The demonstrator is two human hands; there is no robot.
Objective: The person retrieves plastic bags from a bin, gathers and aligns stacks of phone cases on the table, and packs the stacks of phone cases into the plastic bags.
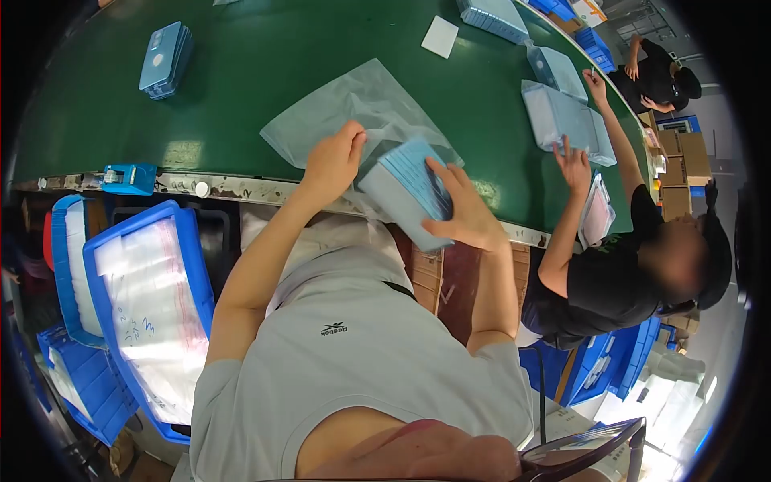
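Observation:
My left hand (pixel 336 165) pinches the edge of a clear plastic bag (pixel 365 92) that lies spread over the green table (pixel 265 72). In my right hand (pixel 472 210) is a stack of thin light-blue packs (pixel 405 189), gripped with fingers on the far side and thumb on the near one. The stack is tilted at the table's front edge, close to the bag's near end; whether any of it is inside the bag I cannot tell.
Another blue stack (pixel 165 60) stands at the far left, and a white square card (pixel 440 37) lies farther back. Bagged stacks (pixel 554 112) sit at the right beside a co-worker's hands (pixel 574 167). A blue tape dispenser (pixel 130 179) and a bin of clear bags (pixel 152 321) are at the left.

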